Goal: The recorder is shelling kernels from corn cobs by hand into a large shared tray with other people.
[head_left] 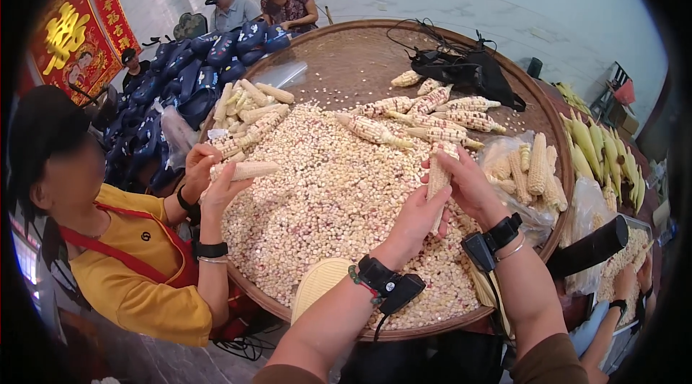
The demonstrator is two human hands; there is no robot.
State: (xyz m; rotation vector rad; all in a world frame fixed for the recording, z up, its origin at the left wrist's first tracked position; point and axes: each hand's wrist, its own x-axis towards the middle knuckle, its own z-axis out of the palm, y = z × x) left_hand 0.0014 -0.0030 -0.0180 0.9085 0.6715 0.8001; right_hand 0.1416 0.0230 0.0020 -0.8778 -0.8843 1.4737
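Observation:
Between my two hands is a corn cob (pixel 438 181), held upright above a wide round tray (pixel 339 45) of loose kernels (pixel 324 204). My left hand (pixel 414 222) is closed round its lower part. My right hand (pixel 467 181) wraps the upper part from the right side. The cob looks mostly pale, with some kernel rows near its top; my fingers hide much of it. Just beyond my hands lie several speckled corn ears (pixel 432 113). Bare cobs (pixel 537 164) are heaped to the right of my right hand, beside a plastic bag.
A person in a yellow top (pixel 137 254) at left holds another cob (pixel 249 170). More bare cobs (pixel 252 99) lie at the tray's far left. A black bag (pixel 468 70) with cords sits at the far rim. Husked-over corn (pixel 605 146) and another kernel tray (pixel 623 258) are at right.

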